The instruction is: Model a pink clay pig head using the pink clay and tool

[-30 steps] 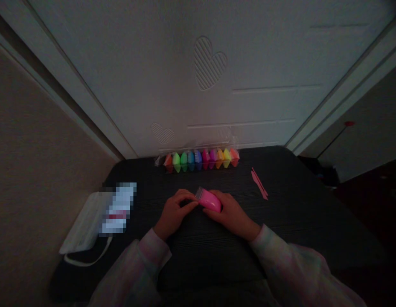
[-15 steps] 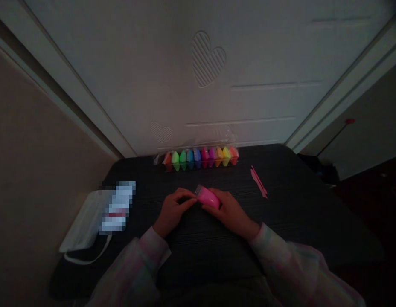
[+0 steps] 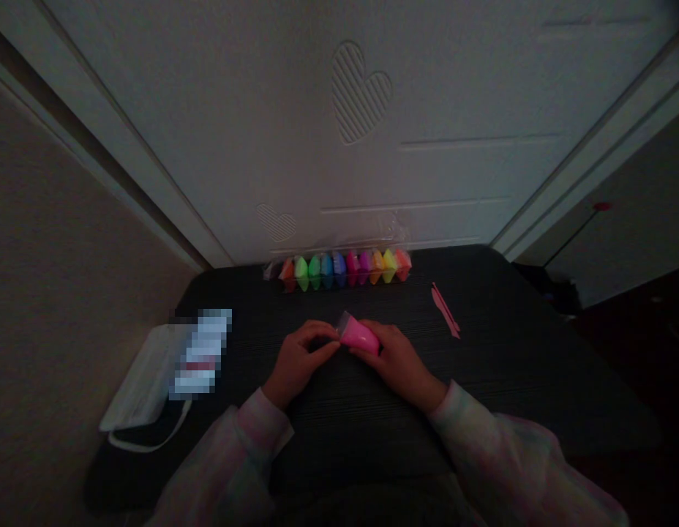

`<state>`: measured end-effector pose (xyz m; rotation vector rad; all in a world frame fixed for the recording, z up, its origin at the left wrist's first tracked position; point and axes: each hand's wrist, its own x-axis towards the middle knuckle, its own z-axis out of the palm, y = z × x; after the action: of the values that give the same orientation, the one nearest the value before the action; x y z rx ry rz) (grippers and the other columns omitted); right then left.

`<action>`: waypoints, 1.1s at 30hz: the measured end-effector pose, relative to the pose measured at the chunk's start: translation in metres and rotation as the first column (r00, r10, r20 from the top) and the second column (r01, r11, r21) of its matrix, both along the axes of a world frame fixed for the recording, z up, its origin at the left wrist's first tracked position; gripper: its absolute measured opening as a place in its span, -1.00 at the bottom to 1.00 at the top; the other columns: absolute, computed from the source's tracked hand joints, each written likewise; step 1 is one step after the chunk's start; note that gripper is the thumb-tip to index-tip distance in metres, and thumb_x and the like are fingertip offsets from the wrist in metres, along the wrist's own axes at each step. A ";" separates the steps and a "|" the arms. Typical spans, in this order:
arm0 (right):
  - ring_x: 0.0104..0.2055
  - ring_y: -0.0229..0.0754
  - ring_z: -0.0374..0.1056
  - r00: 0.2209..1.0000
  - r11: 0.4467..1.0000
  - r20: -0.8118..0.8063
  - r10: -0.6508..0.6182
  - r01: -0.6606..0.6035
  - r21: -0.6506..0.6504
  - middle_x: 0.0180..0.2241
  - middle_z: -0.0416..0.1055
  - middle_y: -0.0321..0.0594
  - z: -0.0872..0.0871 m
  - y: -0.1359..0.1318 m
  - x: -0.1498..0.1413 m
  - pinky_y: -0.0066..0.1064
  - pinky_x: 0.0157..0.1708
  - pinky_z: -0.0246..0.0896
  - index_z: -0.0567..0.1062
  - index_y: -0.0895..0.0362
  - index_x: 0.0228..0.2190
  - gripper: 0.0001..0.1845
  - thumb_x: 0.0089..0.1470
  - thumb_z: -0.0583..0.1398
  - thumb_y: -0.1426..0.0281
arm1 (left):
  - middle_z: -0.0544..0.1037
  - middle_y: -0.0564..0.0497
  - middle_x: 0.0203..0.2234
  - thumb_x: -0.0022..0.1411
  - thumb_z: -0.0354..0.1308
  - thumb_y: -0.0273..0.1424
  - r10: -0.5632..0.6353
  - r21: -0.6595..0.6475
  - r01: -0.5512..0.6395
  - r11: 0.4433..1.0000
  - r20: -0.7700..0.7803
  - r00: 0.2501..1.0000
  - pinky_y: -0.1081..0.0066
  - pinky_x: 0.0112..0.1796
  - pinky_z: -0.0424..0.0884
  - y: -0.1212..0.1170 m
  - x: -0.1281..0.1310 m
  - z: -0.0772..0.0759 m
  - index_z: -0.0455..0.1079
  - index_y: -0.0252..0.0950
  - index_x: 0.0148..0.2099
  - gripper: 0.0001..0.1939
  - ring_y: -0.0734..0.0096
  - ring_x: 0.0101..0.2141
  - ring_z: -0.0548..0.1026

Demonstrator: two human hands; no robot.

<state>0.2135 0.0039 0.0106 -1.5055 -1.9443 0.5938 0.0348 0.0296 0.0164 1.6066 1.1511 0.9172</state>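
A small packet of bright pink modelling clay [image 3: 359, 337] is held above the middle of the dark table [image 3: 328, 439]. My right hand [image 3: 399, 360] is closed round its right side, thumb in front and fingers behind. With thumb and forefinger, my left hand [image 3: 302, 360] pinches the packet's clear plastic end at the upper left. Beyond the hands, a clear tray [image 3: 282, 287] holds a row of several clay packets in many colours, among them a blue packet [image 3: 339, 271] and a yellow packet [image 3: 389, 265].
Pink plastic modelling tools [image 3: 445, 311] lie on the right of the table. To the left are a white flat object [image 3: 139, 384], a blurred-out phone-like item [image 3: 202, 355] and a white cable [image 3: 153, 448]. A white panel with hearts [image 3: 361, 91] rises behind the table.
The view has shifted slightly. The clear end of the pink packet looks a little more spread and upright, while both hands keep nearly the same place.
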 end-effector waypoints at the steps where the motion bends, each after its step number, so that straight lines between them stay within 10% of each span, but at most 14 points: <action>1: -0.20 -0.11 0.32 1.000 1.000 -0.002 -0.008 0.008 0.005 -0.18 0.41 -0.17 -0.001 0.000 0.000 -0.26 -0.20 0.18 0.34 0.11 -0.15 -0.60 -0.07 0.17 0.27 | 0.41 -0.01 -0.28 -0.06 0.19 -0.42 0.018 -0.007 -0.018 1.000 0.012 1.000 0.32 -0.20 0.31 0.000 0.001 -0.001 0.40 -0.27 -0.35 -0.86 0.35 -0.26 0.39; 6: -0.15 -0.09 0.29 0.999 0.999 -0.038 -0.029 0.030 0.037 -0.15 0.37 -0.13 -0.004 0.000 0.000 -0.23 -0.17 0.16 0.29 0.11 -0.11 -0.57 -0.06 0.15 0.27 | 0.39 -0.06 -0.16 -0.09 0.21 -0.38 0.026 -0.162 -0.006 0.987 0.119 0.993 0.32 -0.19 0.31 0.001 0.005 -0.005 0.25 -0.25 -0.05 -0.52 0.32 -0.20 0.38; 12: -0.16 -0.06 0.26 0.999 0.998 0.015 0.041 -0.042 0.057 -0.15 0.34 -0.04 -0.001 -0.003 -0.004 -0.18 -0.17 0.15 0.25 0.22 -0.08 -0.55 -0.05 0.12 0.36 | 0.51 -0.01 -0.31 -0.01 0.15 -0.31 -0.159 -0.239 0.163 0.957 0.036 0.987 0.32 -0.21 0.31 -0.001 0.012 -0.003 0.37 -0.31 -0.20 -0.70 0.31 -0.29 0.44; 18: -0.08 -0.07 0.19 0.985 0.983 -0.032 0.171 -0.168 0.066 -0.10 0.27 -0.05 0.000 -0.006 -0.006 -0.16 -0.08 0.10 0.11 0.18 0.03 -0.44 0.00 0.09 0.30 | 0.52 0.02 -0.35 -0.02 0.16 -0.33 -0.072 -0.274 0.110 0.955 0.145 0.987 0.32 -0.23 0.32 0.000 0.009 -0.001 0.38 -0.31 -0.19 -0.70 0.33 -0.31 0.44; 26: -0.29 -0.24 0.24 0.963 0.992 -0.239 0.124 -0.127 0.006 -0.34 0.30 -0.20 0.006 -0.001 -0.001 -0.39 -0.27 0.18 0.34 0.15 -0.22 -0.79 0.07 0.02 0.40 | 0.40 -0.10 -0.16 0.09 0.04 -0.32 0.011 -0.462 0.247 0.852 0.488 0.873 0.36 -0.39 0.41 -0.001 0.013 -0.001 0.26 -0.29 -0.08 -0.68 0.36 -0.31 0.42; 33: -0.31 -0.23 0.22 0.957 0.998 -0.288 0.016 0.004 0.069 -0.34 0.26 -0.20 0.002 -0.002 0.000 -0.35 -0.30 0.19 0.28 0.14 -0.20 -0.74 -0.01 0.11 0.43 | 0.43 -0.02 -0.37 0.02 0.11 -0.28 -0.187 -0.310 0.230 0.923 0.162 0.969 0.39 -0.43 0.35 -0.003 0.009 -0.001 0.19 -0.31 -0.05 -0.56 0.42 -0.43 0.40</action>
<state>0.2135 0.0023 0.0121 -1.2910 -1.7266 0.7000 0.0437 0.0262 0.0157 1.3469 0.9617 0.6426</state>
